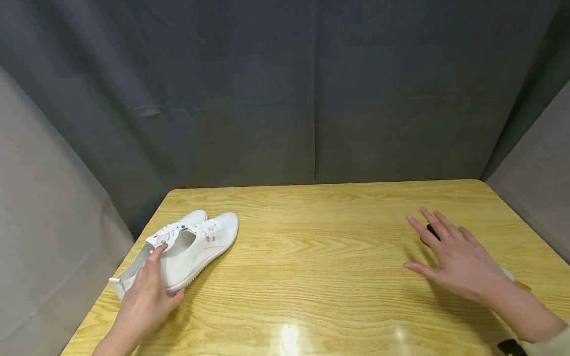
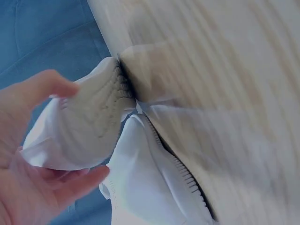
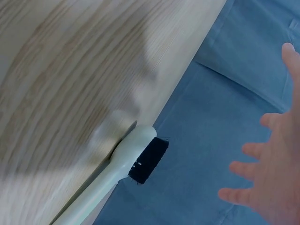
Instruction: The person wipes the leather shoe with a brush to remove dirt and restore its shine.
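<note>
A pair of white lace-up shoes [image 1: 224, 232] sits side by side at the left of the table. My left hand [image 1: 144, 296] is at their heel end, thumb and fingers around the heel of one white shoe [image 2: 89, 122]. That shoe is tilted so that its textured sole shows in the left wrist view; the other shoe [image 2: 145, 173] is beside it. At the right, my right hand [image 1: 458, 259] hovers with fingers spread, holding nothing. Below it lies a brush with black bristles [image 3: 149, 160] and a pale green handle [image 3: 89, 197], mostly hidden by the hand in the head view.
The wood-grain table [image 1: 311, 277] spans the lower view. Dark grey curtain [image 1: 267, 99] hangs behind its far edge, with lighter cloth [image 1: 40, 222] at the sides. A small orange loop [image 1: 523, 286] shows beyond the right forearm.
</note>
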`<action>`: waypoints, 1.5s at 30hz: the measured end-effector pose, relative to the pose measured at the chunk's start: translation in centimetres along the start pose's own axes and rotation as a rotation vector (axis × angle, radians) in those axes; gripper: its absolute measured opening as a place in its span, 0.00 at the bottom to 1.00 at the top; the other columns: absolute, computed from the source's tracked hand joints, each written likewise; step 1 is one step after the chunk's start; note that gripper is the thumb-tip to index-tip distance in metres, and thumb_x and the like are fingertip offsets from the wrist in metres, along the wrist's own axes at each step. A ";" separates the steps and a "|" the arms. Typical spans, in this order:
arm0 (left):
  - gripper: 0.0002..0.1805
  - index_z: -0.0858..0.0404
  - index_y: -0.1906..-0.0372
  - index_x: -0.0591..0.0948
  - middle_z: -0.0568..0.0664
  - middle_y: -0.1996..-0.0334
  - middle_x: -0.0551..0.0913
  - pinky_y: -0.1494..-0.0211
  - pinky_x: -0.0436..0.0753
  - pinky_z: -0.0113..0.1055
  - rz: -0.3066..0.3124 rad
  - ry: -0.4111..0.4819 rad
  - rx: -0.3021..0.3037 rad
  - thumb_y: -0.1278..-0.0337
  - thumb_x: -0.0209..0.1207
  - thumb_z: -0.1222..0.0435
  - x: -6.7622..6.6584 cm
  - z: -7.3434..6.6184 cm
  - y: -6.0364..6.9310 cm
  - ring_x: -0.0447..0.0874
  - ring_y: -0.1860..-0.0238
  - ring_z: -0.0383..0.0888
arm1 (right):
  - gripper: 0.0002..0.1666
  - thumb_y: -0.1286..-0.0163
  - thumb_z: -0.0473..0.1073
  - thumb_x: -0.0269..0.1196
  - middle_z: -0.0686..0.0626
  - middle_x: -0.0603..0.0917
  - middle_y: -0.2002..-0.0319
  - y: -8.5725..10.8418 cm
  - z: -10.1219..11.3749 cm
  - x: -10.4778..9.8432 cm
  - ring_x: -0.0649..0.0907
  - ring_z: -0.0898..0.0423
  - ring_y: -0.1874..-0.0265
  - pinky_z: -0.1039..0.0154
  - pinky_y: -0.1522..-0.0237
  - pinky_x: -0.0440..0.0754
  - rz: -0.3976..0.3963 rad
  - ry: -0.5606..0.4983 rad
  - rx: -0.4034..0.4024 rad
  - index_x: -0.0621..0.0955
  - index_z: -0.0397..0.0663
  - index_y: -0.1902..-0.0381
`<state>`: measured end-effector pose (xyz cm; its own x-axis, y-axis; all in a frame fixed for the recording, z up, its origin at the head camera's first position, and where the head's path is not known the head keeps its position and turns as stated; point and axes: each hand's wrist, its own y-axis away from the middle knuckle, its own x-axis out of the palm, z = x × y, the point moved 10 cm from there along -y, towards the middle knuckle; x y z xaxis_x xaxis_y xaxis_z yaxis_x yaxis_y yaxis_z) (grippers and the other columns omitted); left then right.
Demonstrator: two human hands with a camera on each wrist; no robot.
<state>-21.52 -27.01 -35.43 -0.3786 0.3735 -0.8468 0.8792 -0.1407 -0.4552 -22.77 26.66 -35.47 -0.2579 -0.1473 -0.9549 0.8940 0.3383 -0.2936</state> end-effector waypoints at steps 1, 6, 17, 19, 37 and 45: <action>0.57 0.63 0.31 0.54 0.68 0.52 0.74 0.69 0.76 0.56 -0.002 0.007 -0.007 0.72 0.75 0.70 0.0 0.0 -0.1 0.77 0.62 0.62 | 0.57 0.39 0.69 0.62 0.45 0.45 0.23 0.0 -0.1 -0.1 0.52 0.38 0.28 0.29 0.47 0.60 -0.003 -0.003 0.002 0.47 0.62 0.22; 0.53 0.64 0.35 0.56 0.69 0.51 0.72 0.72 0.76 0.47 -0.017 0.079 -0.005 0.72 0.74 0.72 0.3 -0.4 -1.0 0.74 0.75 0.51 | 0.57 0.38 0.67 0.63 0.43 0.46 0.23 0.4 -1.1 0.0 0.51 0.38 0.28 0.30 0.46 0.59 0.006 -0.026 0.028 0.46 0.62 0.22; 0.50 0.64 0.40 0.55 0.66 0.60 0.74 0.61 0.75 0.47 0.044 0.263 -0.044 0.70 0.75 0.75 1.7 -1.9 -2.7 0.75 0.65 0.54 | 0.55 0.37 0.60 0.66 0.43 0.49 0.24 1.5 -2.9 -0.1 0.57 0.38 0.30 0.35 0.37 0.54 -0.007 -0.125 0.018 0.48 0.61 0.22; 0.50 0.63 0.40 0.54 0.65 0.57 0.74 0.59 0.76 0.44 0.057 0.315 -0.039 0.69 0.75 0.75 2.1 -2.4 -2.9 0.76 0.61 0.53 | 0.54 0.37 0.59 0.66 0.44 0.51 0.24 1.6 -3.1 -0.2 0.58 0.37 0.30 0.35 0.36 0.53 -0.002 -0.149 0.029 0.49 0.63 0.22; 0.48 0.60 0.40 0.53 0.65 0.47 0.70 0.66 0.83 0.37 0.322 0.852 -0.053 0.62 0.73 0.78 7.2 -8.4 -6.4 0.77 0.54 0.58 | 0.54 0.38 0.55 0.69 0.41 0.56 0.26 1.9 -5.1 -1.2 0.64 0.31 0.37 0.34 0.51 0.63 -0.008 -0.182 0.042 0.52 0.62 0.22; 0.48 0.59 0.40 0.51 0.65 0.44 0.68 0.63 0.83 0.41 0.439 0.954 -0.008 0.59 0.72 0.78 9.6 -10.8 -7.5 0.75 0.50 0.59 | 0.53 0.37 0.57 0.67 0.38 0.58 0.28 1.8 -6.2 -0.8 0.64 0.29 0.37 0.32 0.52 0.64 0.024 -0.175 0.067 0.52 0.59 0.22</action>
<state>-28.59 -12.52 -37.17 0.3559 0.8593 -0.3673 0.8872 -0.4342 -0.1560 -23.20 33.18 -35.49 -0.1739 -0.3015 -0.9375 0.9229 0.2821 -0.2619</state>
